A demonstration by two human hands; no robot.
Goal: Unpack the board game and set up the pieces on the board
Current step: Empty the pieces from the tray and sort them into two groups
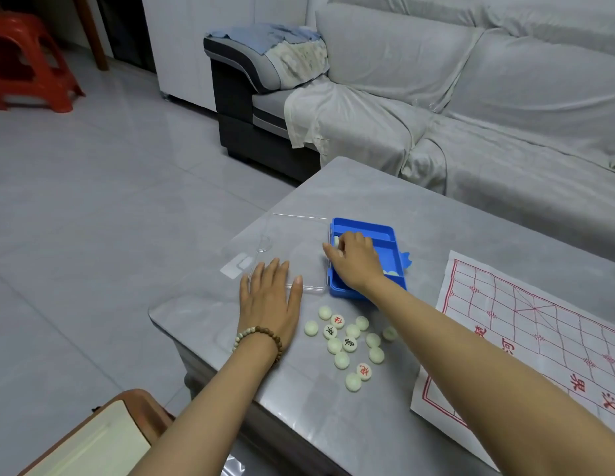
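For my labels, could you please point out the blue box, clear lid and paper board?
blue box (364, 225): head view, far wall.
clear lid (295, 238): head view, flat middle.
paper board (525, 324): head view, printed grid.

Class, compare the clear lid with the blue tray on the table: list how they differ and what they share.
The clear lid is see-through and looks empty; the blue tray is opaque and holds white pieces. The left hand rests flat on the lid; the right hand grips a white piece inside the tray. Both lie side by side on the table.
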